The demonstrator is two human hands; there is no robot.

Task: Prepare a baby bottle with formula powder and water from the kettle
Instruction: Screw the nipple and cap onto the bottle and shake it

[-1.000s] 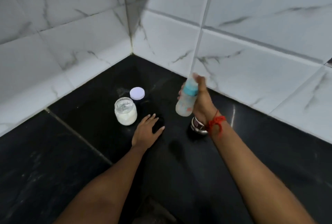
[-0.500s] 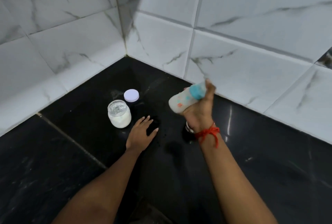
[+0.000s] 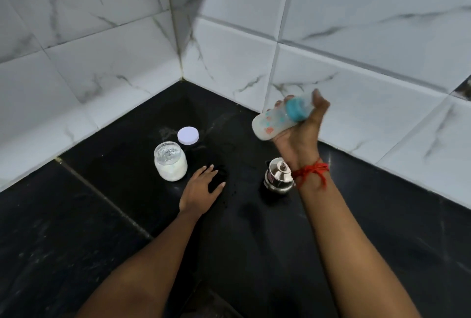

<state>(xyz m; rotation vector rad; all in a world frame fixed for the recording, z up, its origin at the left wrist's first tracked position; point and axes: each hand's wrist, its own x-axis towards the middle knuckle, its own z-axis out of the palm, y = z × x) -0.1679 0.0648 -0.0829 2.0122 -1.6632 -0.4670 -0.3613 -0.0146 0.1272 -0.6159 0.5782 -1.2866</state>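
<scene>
Black stone makes up the surface (image 3: 107,215), and above it the right hand (image 3: 303,134) holds the baby bottle (image 3: 277,120) tilted on its side, fingers (image 3: 317,96) wrapped around its teal collar, raised above the steel kettle (image 3: 277,176). Left of the kettle, the left hand (image 3: 201,190) lies flat on the surface with fingers spread, holding nothing. Further left stands the open formula jar (image 3: 170,161), its white lid (image 3: 188,135) just behind it.

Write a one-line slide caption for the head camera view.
Right hand tilts a capped baby bottle above the kettle; left hand flat beside the open powder jar.
</scene>
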